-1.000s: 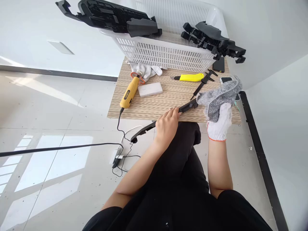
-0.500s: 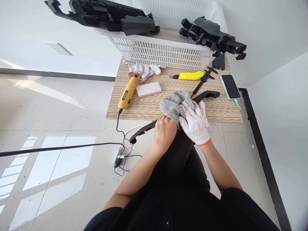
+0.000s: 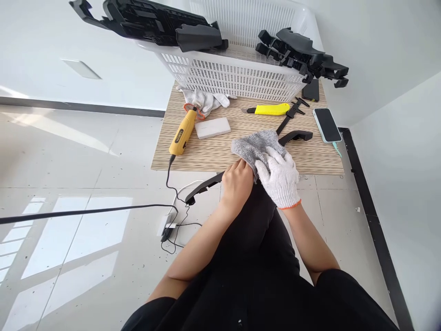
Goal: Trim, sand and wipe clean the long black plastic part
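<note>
A long black curved plastic part (image 3: 211,182) slants across my lap, its far end resting over the table's front edge. My left hand (image 3: 237,181), bare, is closed around its middle. My right hand (image 3: 279,177) wears a white knitted glove with an orange cuff and presses a grey cloth (image 3: 253,145) onto the part just right of my left hand. The glove's fingers are bent into the cloth. Under the cloth, the middle of the part is hidden.
On the wood-grain table (image 3: 206,156) lie a yellow rotary tool (image 3: 183,131), white block (image 3: 212,128), glove (image 3: 206,101), yellow utility knife (image 3: 272,109), black caliper (image 3: 291,115) and phone (image 3: 327,125). Behind stands a white basket (image 3: 234,76) with black parts (image 3: 299,50). Cables (image 3: 103,210) cross the floor.
My right hand has shifted slightly with the cloth, which is now spread flatter and wider to the right. My left hand stays on the black part.
</note>
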The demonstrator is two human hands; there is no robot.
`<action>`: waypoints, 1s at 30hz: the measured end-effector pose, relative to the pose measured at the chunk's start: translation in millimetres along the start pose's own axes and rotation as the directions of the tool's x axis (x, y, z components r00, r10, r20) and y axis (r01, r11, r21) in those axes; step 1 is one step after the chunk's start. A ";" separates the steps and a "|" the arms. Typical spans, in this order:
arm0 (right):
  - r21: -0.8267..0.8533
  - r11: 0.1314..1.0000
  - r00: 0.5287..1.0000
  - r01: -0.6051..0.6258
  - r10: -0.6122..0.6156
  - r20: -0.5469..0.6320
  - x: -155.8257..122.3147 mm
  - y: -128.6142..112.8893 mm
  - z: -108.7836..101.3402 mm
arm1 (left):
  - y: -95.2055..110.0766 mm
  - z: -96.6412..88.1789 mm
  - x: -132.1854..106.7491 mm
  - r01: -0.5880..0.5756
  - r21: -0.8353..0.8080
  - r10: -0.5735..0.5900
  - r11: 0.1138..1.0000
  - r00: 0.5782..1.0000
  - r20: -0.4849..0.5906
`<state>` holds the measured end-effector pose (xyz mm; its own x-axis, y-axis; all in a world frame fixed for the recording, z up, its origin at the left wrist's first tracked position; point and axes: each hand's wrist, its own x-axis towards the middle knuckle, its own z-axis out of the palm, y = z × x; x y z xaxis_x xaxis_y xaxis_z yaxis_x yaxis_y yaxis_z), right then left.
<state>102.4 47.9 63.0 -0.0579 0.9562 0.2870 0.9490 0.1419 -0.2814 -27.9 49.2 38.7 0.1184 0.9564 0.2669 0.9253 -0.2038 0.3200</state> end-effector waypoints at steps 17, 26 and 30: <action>0.060 0.998 0.998 -0.034 0.030 0.059 9.0 -21.9 -17.4 | -4.6 4.2 -0.6 0.015 -0.009 -0.015 1.000 1.000 -0.018; -0.003 1.000 0.995 0.019 -0.018 0.095 4.2 -35.2 -16.0 | -4.8 1.8 2.6 0.001 -0.020 0.000 1.000 1.000 0.019; -0.036 0.999 0.995 0.039 -0.035 0.099 3.8 -32.6 -18.2 | -4.5 1.3 2.5 -0.015 -0.009 0.016 1.000 0.999 0.032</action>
<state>77.0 42.2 89.9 -0.1212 0.9712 0.2050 0.9566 0.1695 -0.2372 -31.2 52.8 36.7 0.1441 0.9593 0.2429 0.9200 -0.2203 0.3241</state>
